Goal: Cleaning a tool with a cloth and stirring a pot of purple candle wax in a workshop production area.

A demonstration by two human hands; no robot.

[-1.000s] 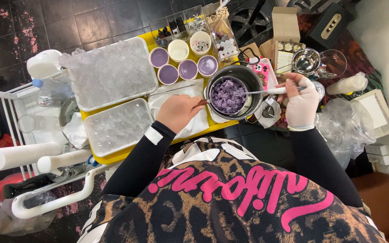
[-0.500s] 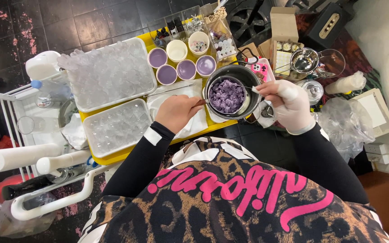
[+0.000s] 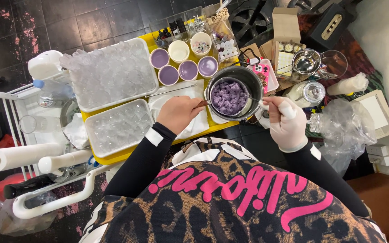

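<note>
Gripping round metal pot (image 3: 235, 92) of lumpy purple chunks (image 3: 228, 96)

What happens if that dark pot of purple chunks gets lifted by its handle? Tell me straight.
The pot looks like metal and holds a mound of purple chunks, so it is probably heavy for its size. Its load sits away from the handle under the left hand, so it may tip forward. The loose chunks would likely shift.

Your dark metal pot (image 3: 235, 95) of purple lumps (image 3: 228, 97) sits on the yellow tray (image 3: 113, 157), between your left hand (image 3: 179, 113) and gloved right hand (image 3: 285, 121). Behind it stand small round cups (image 3: 179, 63). Left of it lie two clear plastic moulds (image 3: 113, 101) (one behind the other). Right of it sits a glass jar (image 3: 308, 92).
</note>
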